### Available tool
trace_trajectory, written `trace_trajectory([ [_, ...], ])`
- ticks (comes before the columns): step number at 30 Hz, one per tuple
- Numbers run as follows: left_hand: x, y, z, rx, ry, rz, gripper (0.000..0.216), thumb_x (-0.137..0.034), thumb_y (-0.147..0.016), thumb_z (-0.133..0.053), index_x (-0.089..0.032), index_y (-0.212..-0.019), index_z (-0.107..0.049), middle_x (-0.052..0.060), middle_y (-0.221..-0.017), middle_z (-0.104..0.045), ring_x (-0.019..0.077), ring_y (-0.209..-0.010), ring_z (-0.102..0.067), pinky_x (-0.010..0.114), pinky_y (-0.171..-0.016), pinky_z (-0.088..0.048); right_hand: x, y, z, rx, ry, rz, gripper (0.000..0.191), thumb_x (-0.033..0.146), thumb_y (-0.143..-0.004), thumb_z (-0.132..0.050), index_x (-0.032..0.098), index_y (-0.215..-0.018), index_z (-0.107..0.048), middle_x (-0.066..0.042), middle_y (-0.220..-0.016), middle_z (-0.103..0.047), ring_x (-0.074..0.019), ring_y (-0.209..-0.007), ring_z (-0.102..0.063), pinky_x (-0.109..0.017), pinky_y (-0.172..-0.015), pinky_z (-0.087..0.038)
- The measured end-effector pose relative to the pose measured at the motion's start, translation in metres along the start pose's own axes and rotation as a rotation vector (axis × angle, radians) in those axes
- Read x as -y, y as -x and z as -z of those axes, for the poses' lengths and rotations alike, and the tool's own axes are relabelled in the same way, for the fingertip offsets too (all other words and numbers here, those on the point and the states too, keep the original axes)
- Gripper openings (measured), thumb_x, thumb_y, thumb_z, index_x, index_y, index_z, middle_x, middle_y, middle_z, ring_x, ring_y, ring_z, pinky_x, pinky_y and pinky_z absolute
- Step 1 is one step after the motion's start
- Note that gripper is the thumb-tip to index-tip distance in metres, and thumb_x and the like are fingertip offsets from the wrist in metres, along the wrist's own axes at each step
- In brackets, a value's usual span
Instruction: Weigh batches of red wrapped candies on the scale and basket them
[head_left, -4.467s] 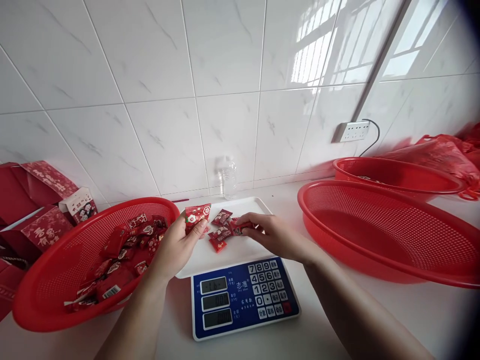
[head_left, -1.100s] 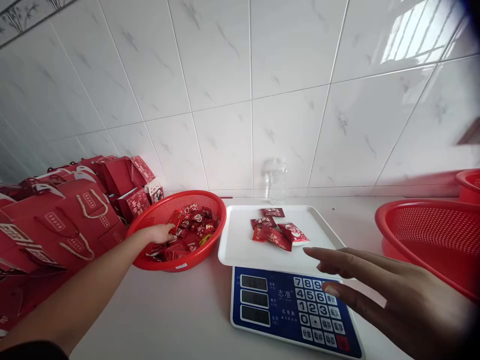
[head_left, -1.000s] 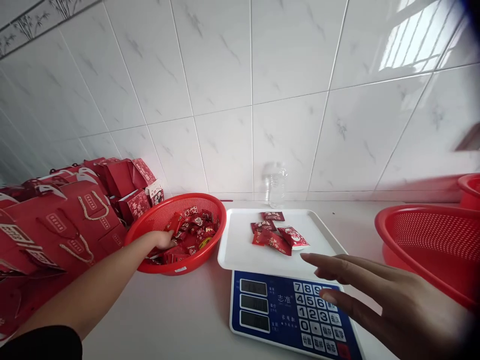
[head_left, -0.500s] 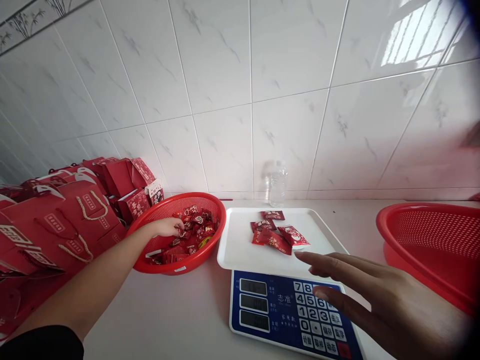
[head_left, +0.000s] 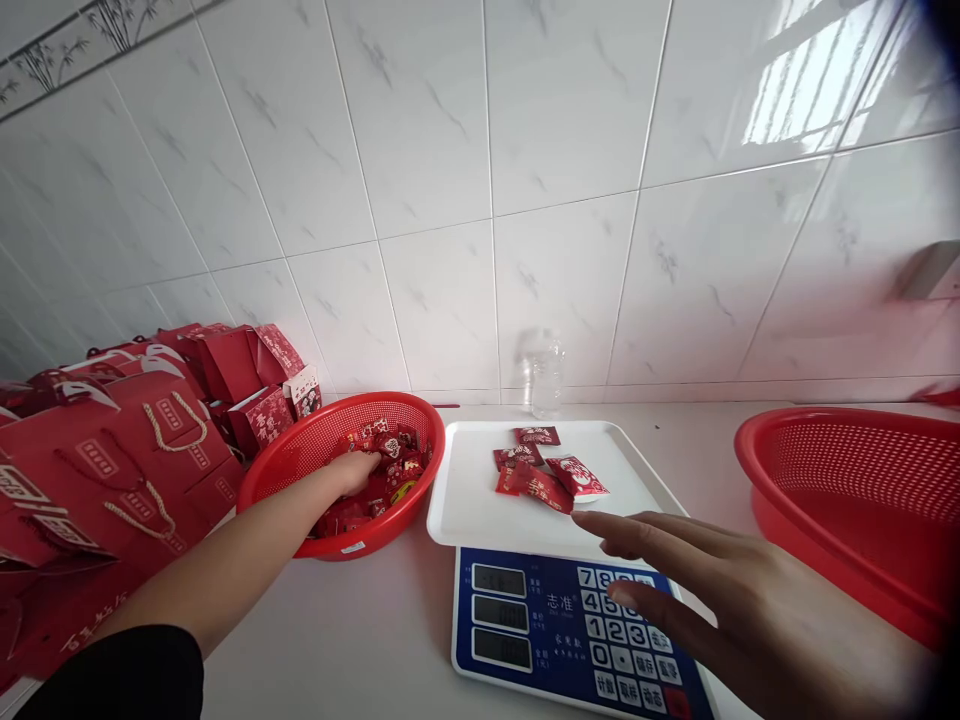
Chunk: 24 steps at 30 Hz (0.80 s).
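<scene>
My left hand (head_left: 355,472) reaches into a red plastic basket (head_left: 279,447) and touches the small red wrapped candies (head_left: 405,468) heaped there. Its fingertips are down among the wrappers, so what they hold, if anything, is hidden. My right hand (head_left: 701,575) is open, fingers stretched out, over the keypad of a blue digital scale (head_left: 551,640). Nothing is in it. Its index fingertip is close to the front of the scale's white tray (head_left: 469,495). Several red packets (head_left: 577,477) lie loosely grouped on that tray.
Red paper gift bags (head_left: 112,440) with rope handles crowd the left side. A clear plastic bottle (head_left: 547,380) stands behind the tray by the tiled wall (head_left: 420,130). Another red basket (head_left: 765,490) sits at the right, beyond my right hand.
My left hand has moved slightly right and deeper into the candies. My right hand keeps its open pose over the scale. The view has shifted a little to the right.
</scene>
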<state>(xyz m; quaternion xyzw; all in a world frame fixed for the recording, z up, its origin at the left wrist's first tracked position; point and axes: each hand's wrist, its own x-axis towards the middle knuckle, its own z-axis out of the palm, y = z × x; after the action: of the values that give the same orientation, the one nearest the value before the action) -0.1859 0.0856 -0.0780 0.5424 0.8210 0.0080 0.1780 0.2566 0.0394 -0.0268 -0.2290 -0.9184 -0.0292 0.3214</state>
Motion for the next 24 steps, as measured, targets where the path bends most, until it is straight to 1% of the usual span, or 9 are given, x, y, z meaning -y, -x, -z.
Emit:
trace_trajectory([
  [3,-0.001,0.005,0.014,0.009,0.101,-0.036,0.033,-0.033,-0.091,-0.058,-0.016,-0.120,-0.057,0.009,-0.119,-0.060,0.0212,-0.099,-0.062,0.042,-0.083,-0.053,0.001,0.000,-0.001,-0.011,-0.009,-0.011,0.040,0.034,-0.097,-0.043,0.030,-0.136,-0.049,-0.005,-0.103,-0.074,-0.0189,-0.079,-0.073,-0.028,-0.065,-0.061],
  [6,-0.009,0.015,0.034,0.009,0.278,-0.083,0.028,-0.028,-0.093,-0.052,-0.015,-0.117,-0.053,0.007,-0.098,-0.066,0.0188,-0.084,-0.066,0.037,-0.075,-0.055,0.002,-0.001,-0.002,-0.028,-0.014,-0.013,0.039,0.034,-0.096,-0.045,0.029,-0.133,-0.053,-0.006,-0.105,-0.074,-0.0212,-0.080,-0.073,-0.031,-0.067,-0.062],
  [8,-0.018,0.026,0.047,-0.002,0.418,-0.137,0.026,-0.024,-0.091,-0.048,-0.017,-0.115,-0.048,0.003,-0.085,-0.067,0.0180,-0.077,-0.068,0.033,-0.072,-0.055,0.002,-0.002,-0.002,-0.025,-0.014,-0.018,0.038,0.034,-0.096,-0.045,0.027,-0.132,-0.055,-0.008,-0.106,-0.074,-0.0227,-0.081,-0.073,-0.033,-0.067,-0.062],
  [9,-0.024,0.032,0.052,-0.008,0.483,-0.173,0.026,-0.024,-0.089,-0.048,-0.019,-0.114,-0.047,0.002,-0.082,-0.067,0.0177,-0.076,-0.068,0.032,-0.072,-0.055,0.002,-0.002,-0.001,-0.016,-0.016,-0.025,0.039,0.034,-0.096,-0.045,0.027,-0.132,-0.056,-0.008,-0.106,-0.074,-0.0231,-0.081,-0.073,-0.033,-0.067,-0.062],
  [12,-0.048,0.053,0.060,-0.025,0.639,-0.300,0.027,-0.025,-0.084,-0.050,-0.020,-0.110,-0.047,0.002,-0.086,-0.067,0.0169,-0.078,-0.068,0.032,-0.075,-0.054,-0.004,-0.003,0.002,0.017,-0.017,-0.076,0.037,0.034,-0.095,-0.047,0.027,-0.130,-0.057,-0.008,-0.108,-0.074,-0.0239,-0.082,-0.073,-0.035,-0.068,-0.061],
  [15,-0.078,0.073,0.055,-0.043,0.773,-0.436,0.028,-0.031,-0.083,-0.052,-0.020,-0.108,-0.049,0.003,-0.090,-0.065,0.0161,-0.079,-0.065,0.032,-0.076,-0.053,-0.013,-0.004,0.009,0.041,-0.016,-0.141,0.035,0.034,-0.095,-0.047,0.027,-0.127,-0.059,-0.008,-0.109,-0.073,-0.0223,-0.082,-0.072,-0.033,-0.067,-0.060],
  [18,-0.109,0.091,0.039,-0.096,0.874,-0.572,0.028,-0.037,-0.082,-0.057,-0.021,-0.105,-0.052,0.003,-0.099,-0.063,0.0169,-0.083,-0.063,0.031,-0.076,-0.053,-0.022,-0.005,0.019,0.046,0.003,-0.211,0.035,0.033,-0.094,-0.048,0.027,-0.127,-0.058,-0.007,-0.108,-0.073,-0.0195,-0.079,-0.072,-0.030,-0.066,-0.058],
  [21,-0.135,0.100,0.019,-0.143,0.818,-0.694,0.025,-0.038,-0.085,-0.056,-0.022,-0.104,-0.055,0.002,-0.099,-0.062,0.0180,-0.089,-0.062,0.031,-0.079,-0.053,-0.025,-0.008,0.028,0.040,0.049,-0.312,0.035,0.033,-0.093,-0.049,0.025,-0.126,-0.058,-0.007,-0.109,-0.073,-0.0192,-0.080,-0.071,-0.030,-0.066,-0.058],
  [24,-0.157,0.099,0.000,-0.215,0.706,-0.788,0.021,-0.036,-0.087,-0.054,-0.024,-0.104,-0.055,0.002,-0.095,-0.064,0.0192,-0.091,-0.062,0.031,-0.080,-0.051,-0.025,-0.012,0.032,0.056,0.069,-0.377,0.035,0.030,-0.093,-0.049,0.023,-0.127,-0.058,-0.007,-0.109,-0.073,-0.0189,-0.080,-0.071,-0.030,-0.065,-0.057],
])
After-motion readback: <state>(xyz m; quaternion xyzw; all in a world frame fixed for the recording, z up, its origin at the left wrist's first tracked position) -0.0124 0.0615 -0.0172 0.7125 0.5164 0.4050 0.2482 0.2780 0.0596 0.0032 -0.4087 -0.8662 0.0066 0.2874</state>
